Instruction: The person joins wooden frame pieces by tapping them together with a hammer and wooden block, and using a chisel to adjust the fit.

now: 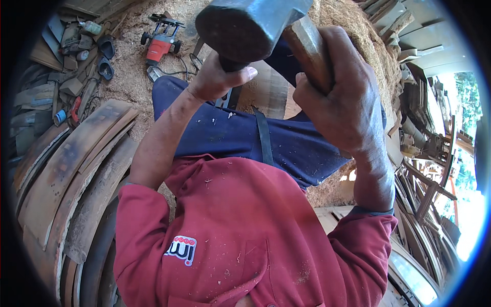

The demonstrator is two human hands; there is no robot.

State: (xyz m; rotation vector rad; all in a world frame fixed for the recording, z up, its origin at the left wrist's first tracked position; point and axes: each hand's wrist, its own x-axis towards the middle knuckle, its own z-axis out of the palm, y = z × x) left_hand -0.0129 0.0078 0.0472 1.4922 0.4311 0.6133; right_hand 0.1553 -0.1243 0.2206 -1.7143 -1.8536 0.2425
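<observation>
A hammer (235, 33) with a heavy dark steel head is raised close to the camera. My right hand (345, 94) is closed around its wooden handle. Partly behind the hammer head, my left hand (217, 79) is wrapped round an upright tool that looks like a chisel (232, 65); its dark top shows above the fist. Whether the hammer touches this top, I cannot tell. Beneath the hands lies a pale wooden board (268, 87) between my legs, largely hidden by the hammer and my right hand.
A red router (159, 48) with a cord rests on wood shavings (128, 77) at the far left. Curved wooden planks (76, 169) stand stacked at my left, near scraps and dark shoes (106, 59). More timber (422, 204) leans at the right.
</observation>
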